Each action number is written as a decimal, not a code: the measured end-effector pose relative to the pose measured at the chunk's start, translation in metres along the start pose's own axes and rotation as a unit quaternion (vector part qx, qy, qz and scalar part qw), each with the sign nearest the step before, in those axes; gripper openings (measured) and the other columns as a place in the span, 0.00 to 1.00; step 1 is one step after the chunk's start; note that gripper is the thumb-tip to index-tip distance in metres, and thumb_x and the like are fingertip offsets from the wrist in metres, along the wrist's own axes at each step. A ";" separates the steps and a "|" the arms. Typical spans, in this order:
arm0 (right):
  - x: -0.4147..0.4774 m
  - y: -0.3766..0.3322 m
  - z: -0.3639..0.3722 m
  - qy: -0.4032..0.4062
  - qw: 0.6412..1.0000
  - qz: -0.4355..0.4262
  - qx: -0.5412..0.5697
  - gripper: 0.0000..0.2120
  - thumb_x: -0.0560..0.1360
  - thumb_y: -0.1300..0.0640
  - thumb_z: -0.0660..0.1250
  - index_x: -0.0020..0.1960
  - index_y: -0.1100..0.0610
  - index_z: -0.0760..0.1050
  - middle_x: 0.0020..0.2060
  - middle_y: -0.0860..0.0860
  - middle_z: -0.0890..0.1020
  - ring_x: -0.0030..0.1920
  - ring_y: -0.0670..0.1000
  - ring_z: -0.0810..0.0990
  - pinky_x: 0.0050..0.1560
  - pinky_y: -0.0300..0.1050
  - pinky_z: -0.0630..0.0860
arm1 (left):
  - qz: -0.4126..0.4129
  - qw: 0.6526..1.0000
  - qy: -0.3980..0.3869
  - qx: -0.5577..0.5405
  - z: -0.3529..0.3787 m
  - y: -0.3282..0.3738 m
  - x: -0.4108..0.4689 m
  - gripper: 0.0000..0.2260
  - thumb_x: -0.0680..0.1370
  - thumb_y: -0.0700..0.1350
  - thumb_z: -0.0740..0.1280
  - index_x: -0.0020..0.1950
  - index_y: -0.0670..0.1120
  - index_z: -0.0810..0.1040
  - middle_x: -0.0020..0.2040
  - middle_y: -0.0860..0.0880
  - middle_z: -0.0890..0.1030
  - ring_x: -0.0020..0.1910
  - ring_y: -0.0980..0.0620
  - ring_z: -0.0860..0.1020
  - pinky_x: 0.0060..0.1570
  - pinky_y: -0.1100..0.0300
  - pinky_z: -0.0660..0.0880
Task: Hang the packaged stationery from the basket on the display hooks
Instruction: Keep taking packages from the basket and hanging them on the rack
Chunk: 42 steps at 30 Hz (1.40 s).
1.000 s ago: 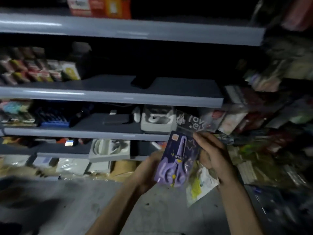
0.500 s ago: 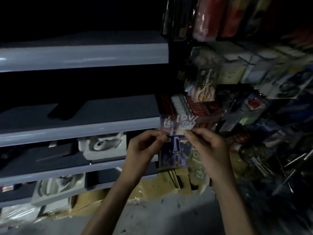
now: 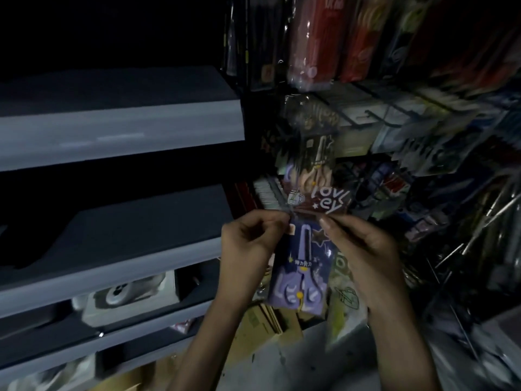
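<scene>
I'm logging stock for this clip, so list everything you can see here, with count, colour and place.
purple scissors pack: one, purple, centre, held up before the display
lettered clear pack: one, clear with white lettering, behind the scissors pack
hanging packs: many, red and mixed colours, display at right, blurred
display hooks: several, silvery metal, far right
shelves: several, grey, left
boxed item: one, white, lower left shelf
left hand: one, pinches the scissors pack's top
right hand: one, pinches the same top edge
</scene>
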State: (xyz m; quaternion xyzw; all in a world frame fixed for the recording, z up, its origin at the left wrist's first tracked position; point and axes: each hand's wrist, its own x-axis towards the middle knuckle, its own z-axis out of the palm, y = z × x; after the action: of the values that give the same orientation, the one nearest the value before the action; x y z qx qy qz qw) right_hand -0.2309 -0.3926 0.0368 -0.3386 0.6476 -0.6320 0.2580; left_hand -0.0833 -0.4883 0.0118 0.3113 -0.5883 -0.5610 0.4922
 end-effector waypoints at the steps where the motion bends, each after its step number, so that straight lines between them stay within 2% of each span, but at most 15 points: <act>1: 0.003 0.001 -0.002 0.007 1.000 0.008 0.005 0.04 0.77 0.54 0.73 0.50 0.52 0.86 0.45 0.46 0.88 0.49 0.44 0.87 0.49 0.40 0.81 | -0.004 1.000 0.000 -0.005 0.005 -0.001 0.002 0.07 0.81 0.35 0.71 0.48 0.42 0.88 0.42 0.48 0.88 0.42 0.55 0.85 0.42 0.63 0.78; 4: 0.019 0.003 -0.009 0.021 0.999 0.020 0.014 0.05 0.75 0.52 0.74 0.50 0.51 0.86 0.46 0.46 0.89 0.50 0.46 0.87 0.53 0.48 0.81 | -0.016 1.000 -0.001 -0.026 0.019 -0.004 0.009 0.07 0.81 0.35 0.70 0.48 0.42 0.88 0.43 0.48 0.88 0.43 0.55 0.85 0.41 0.64 0.78; 8: 0.056 0.008 -0.027 0.010 0.999 0.026 0.021 0.04 0.75 0.53 0.74 0.50 0.49 0.86 0.46 0.43 0.88 0.50 0.42 0.86 0.53 0.45 0.81 | -0.031 0.999 0.020 -0.032 0.050 -0.009 0.020 0.06 0.82 0.37 0.70 0.48 0.41 0.87 0.43 0.49 0.87 0.42 0.56 0.84 0.39 0.65 0.77; 10: 0.075 0.009 -0.040 -0.019 0.999 0.021 0.023 0.04 0.76 0.54 0.74 0.49 0.49 0.86 0.46 0.44 0.89 0.49 0.42 0.86 0.51 0.43 0.79 | -0.042 0.998 0.042 -0.036 0.068 -0.014 0.025 0.06 0.82 0.38 0.69 0.49 0.41 0.87 0.44 0.47 0.88 0.44 0.52 0.85 0.41 0.61 0.79; 13: 0.098 0.013 -0.066 -0.078 0.997 0.006 0.009 0.04 0.77 0.54 0.73 0.49 0.48 0.86 0.45 0.44 0.88 0.49 0.42 0.86 0.50 0.39 0.78 | -0.048 0.996 0.064 -0.034 0.094 -0.022 0.029 0.07 0.82 0.42 0.69 0.49 0.41 0.86 0.45 0.44 0.87 0.48 0.43 0.85 0.46 0.48 0.82; 15: 0.114 0.017 -0.081 -0.111 0.994 -0.006 -0.002 0.05 0.78 0.54 0.72 0.49 0.49 0.86 0.46 0.45 0.88 0.50 0.43 0.86 0.51 0.40 0.77 | -0.042 0.996 0.073 -0.014 0.110 -0.027 0.031 0.07 0.82 0.44 0.69 0.51 0.42 0.86 0.47 0.45 0.87 0.49 0.43 0.86 0.50 0.43 0.83; 19: 0.142 0.022 -0.102 -0.137 0.990 -0.034 -0.009 0.05 0.79 0.55 0.71 0.50 0.51 0.86 0.44 0.45 0.88 0.48 0.42 0.86 0.48 0.34 0.79 | 0.001 0.992 0.119 0.043 0.134 -0.024 0.037 0.08 0.82 0.44 0.71 0.60 0.48 0.84 0.52 0.51 0.87 0.54 0.53 0.85 0.52 0.58 0.81; 21: 0.151 0.025 -0.107 -0.136 0.990 -0.042 -0.009 0.04 0.79 0.55 0.72 0.50 0.50 0.86 0.43 0.44 0.88 0.48 0.41 0.86 0.47 0.32 0.78 | 0.025 0.986 0.159 0.048 0.138 -0.017 0.044 0.11 0.81 0.45 0.72 0.63 0.51 0.83 0.54 0.53 0.86 0.55 0.55 0.84 0.53 0.61 0.80; 24: 0.158 0.031 -0.111 -0.146 0.989 -0.036 -0.007 0.04 0.78 0.54 0.72 0.51 0.50 0.86 0.44 0.44 0.88 0.48 0.43 0.86 0.48 0.34 0.78 | 0.038 0.981 0.183 0.053 0.142 -0.003 0.054 0.13 0.81 0.47 0.72 0.66 0.51 0.81 0.56 0.54 0.86 0.58 0.56 0.84 0.55 0.61 0.80; 27: 0.162 0.033 -0.110 -0.150 0.988 -0.037 0.003 0.05 0.78 0.52 0.72 0.51 0.50 0.86 0.44 0.45 0.88 0.48 0.43 0.85 0.47 0.33 0.78 | 0.041 0.981 0.175 0.070 0.148 0.010 0.063 0.11 0.81 0.49 0.72 0.63 0.51 0.83 0.56 0.52 0.86 0.58 0.53 0.84 0.58 0.55 0.81; 29: 0.163 0.033 -0.108 -0.153 0.987 -0.039 0.007 0.05 0.78 0.50 0.72 0.50 0.49 0.86 0.43 0.45 0.87 0.47 0.43 0.85 0.46 0.36 0.78 | 0.050 0.982 0.168 0.073 0.151 0.016 0.065 0.09 0.81 0.49 0.72 0.60 0.50 0.84 0.53 0.50 0.86 0.56 0.52 0.85 0.56 0.54 0.80; 31: 0.164 0.035 -0.106 -0.161 0.986 -0.034 0.016 0.05 0.78 0.51 0.71 0.50 0.50 0.85 0.44 0.46 0.88 0.48 0.45 0.86 0.47 0.39 0.79 | 0.058 0.982 0.162 0.074 0.153 0.022 0.063 0.08 0.81 0.50 0.71 0.58 0.49 0.85 0.50 0.50 0.86 0.51 0.52 0.85 0.49 0.57 0.79; 33: 0.165 0.036 -0.103 -0.174 0.984 -0.034 0.024 0.04 0.77 0.52 0.71 0.49 0.50 0.85 0.43 0.45 0.88 0.47 0.43 0.86 0.46 0.36 0.79 | 0.068 0.984 0.156 0.060 0.155 0.026 0.057 0.09 0.81 0.50 0.70 0.56 0.47 0.85 0.46 0.50 0.85 0.46 0.52 0.83 0.44 0.59 0.78; 36: 0.169 0.037 -0.100 -0.187 0.982 -0.032 0.028 0.03 0.77 0.55 0.72 0.49 0.49 0.85 0.42 0.42 0.88 0.44 0.38 0.85 0.43 0.29 0.76 | 0.081 0.985 0.146 0.038 0.157 0.032 0.049 0.10 0.80 0.49 0.69 0.56 0.44 0.84 0.44 0.50 0.84 0.45 0.53 0.82 0.45 0.61 0.78; 42: 0.172 0.038 -0.097 -0.190 0.980 -0.028 0.046 0.03 0.76 0.57 0.73 0.47 0.51 0.85 0.42 0.43 0.88 0.44 0.39 0.85 0.43 0.29 0.76 | 0.094 0.989 0.104 0.036 0.154 0.046 0.051 0.09 0.82 0.52 0.70 0.58 0.50 0.84 0.48 0.50 0.85 0.48 0.52 0.83 0.44 0.61 0.76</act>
State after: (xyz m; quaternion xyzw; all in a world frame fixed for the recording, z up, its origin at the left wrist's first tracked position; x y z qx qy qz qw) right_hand -0.4183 -0.4628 0.0217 -0.4585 0.5475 -0.5920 0.3736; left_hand -0.2339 -0.4726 0.0856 0.3288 -0.5804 -0.4549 0.5900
